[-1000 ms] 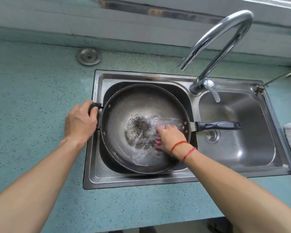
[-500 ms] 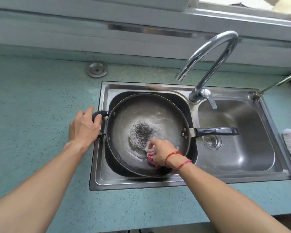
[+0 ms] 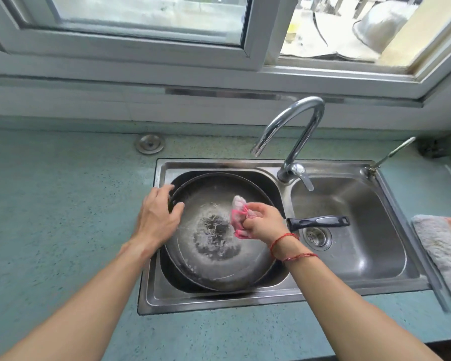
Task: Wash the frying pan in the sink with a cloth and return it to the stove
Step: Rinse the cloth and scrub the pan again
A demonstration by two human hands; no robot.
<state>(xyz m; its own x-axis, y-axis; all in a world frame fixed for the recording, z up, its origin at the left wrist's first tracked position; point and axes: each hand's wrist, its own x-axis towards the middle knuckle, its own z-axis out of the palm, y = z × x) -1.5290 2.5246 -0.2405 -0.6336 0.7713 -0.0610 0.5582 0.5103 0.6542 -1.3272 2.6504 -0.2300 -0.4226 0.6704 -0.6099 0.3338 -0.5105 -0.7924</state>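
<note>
A dark frying pan (image 3: 214, 267) lies in the left basin of the steel double sink (image 3: 151, 295). Foam and a dark speckled patch cover its bottom. Its long black handle (image 3: 318, 222) reaches right over the other basin. My left hand (image 3: 158, 220) grips the pan's left rim at the small side handle. My right hand (image 3: 264, 222) is closed on a pink and white cloth (image 3: 238, 214), lifted a little above the pan's right side.
A curved chrome tap (image 3: 294, 131) arches over the divider, no water running. The right basin holds a drain strainer (image 3: 317, 237). A grey towel (image 3: 443, 246) lies on the counter at the right. A round metal cap (image 3: 149, 143) sits behind the sink. A window lies beyond.
My right hand has lifted the cloth from the pan's lower bottom up toward its right side. My left hand has slid further onto the rim. The view has tilted upward, showing the window.
</note>
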